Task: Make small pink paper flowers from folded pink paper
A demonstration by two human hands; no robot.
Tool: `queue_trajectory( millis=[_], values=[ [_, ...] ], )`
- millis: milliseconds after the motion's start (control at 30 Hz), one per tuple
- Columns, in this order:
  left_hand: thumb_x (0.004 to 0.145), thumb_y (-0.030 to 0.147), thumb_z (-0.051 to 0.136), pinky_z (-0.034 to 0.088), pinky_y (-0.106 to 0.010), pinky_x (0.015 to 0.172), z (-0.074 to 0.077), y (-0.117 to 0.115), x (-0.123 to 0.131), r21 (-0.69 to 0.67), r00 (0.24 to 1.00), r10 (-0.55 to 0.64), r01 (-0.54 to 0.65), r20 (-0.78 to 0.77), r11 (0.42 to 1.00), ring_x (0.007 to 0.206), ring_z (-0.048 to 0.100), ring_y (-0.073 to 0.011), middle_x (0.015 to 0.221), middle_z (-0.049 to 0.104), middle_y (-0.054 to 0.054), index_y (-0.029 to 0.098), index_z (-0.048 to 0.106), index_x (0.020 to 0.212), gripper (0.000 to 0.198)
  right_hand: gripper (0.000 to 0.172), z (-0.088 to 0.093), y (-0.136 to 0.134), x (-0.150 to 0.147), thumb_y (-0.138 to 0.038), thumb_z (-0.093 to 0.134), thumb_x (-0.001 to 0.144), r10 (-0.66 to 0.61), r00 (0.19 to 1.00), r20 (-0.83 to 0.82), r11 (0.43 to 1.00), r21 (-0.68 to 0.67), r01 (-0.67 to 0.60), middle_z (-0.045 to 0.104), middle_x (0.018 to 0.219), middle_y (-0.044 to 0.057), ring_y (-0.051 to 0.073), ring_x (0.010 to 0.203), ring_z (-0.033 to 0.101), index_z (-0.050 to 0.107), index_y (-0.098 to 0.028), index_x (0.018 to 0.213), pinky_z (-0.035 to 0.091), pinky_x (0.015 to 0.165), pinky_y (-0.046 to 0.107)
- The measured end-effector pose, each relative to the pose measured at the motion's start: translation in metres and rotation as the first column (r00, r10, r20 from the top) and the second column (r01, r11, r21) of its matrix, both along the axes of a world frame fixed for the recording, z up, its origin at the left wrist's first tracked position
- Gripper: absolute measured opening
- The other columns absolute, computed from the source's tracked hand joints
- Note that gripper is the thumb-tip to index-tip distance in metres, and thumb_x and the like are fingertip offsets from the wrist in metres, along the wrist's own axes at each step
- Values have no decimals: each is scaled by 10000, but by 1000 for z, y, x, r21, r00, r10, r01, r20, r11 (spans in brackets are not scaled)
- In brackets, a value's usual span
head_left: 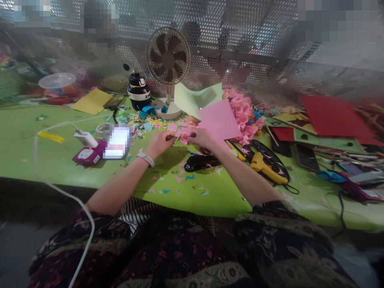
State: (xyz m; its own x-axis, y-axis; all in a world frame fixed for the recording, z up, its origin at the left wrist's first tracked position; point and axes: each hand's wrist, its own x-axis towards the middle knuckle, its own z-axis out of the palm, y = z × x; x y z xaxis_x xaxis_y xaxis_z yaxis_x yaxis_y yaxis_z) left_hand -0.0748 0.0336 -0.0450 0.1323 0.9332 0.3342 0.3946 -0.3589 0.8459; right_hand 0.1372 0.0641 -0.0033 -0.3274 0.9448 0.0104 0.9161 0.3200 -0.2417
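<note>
In the middle of the head view, my left hand (160, 143) and my right hand (201, 139) face each other just above the green table. Between them is a small curled pink paper piece (184, 136). My right fingers pinch its right side; my left fingertips are closed at its left edge, where the exact grip is too small to make out. Right behind my right hand rests a flat pink paper sheet (220, 120), partly over a pale green sheet (198, 100). A heap of curled pink paper petals (240, 110) lies beyond it. Below my right wrist is a black stapler (201, 163).
A yellow glue gun (267, 168) lies right of my right forearm. Left are a lit phone (117, 143) and a purple power adapter (88, 154) with a white cable. A fan (168, 56) and a black jar (139, 92) stand behind. Paper scraps litter the green table (195, 200).
</note>
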Motion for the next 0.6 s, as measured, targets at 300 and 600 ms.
queue_trajectory(
  millis=[300, 600],
  values=[
    [728, 317, 776, 601, -270, 651, 13, -3, 7, -154, 917, 20, 45, 397, 987, 618, 677, -132, 702, 727, -40, 146, 688, 768, 197, 69, 2, 1, 14, -165, 642, 745, 6, 874, -485, 982, -163, -97, 680, 692, 24, 114, 638, 565, 639, -144, 679, 385, 602, 227],
    [729, 315, 805, 597, -292, 735, 20, -16, 10, -131, 858, -262, 351, 442, 927, 699, 693, -122, 833, 747, -28, 183, 682, 1069, 385, 161, 8, -23, 27, -235, 769, 678, -117, 525, -843, 802, -392, -450, 706, 748, 10, 76, 623, 602, 702, -170, 809, 358, 482, 171]
  ],
)
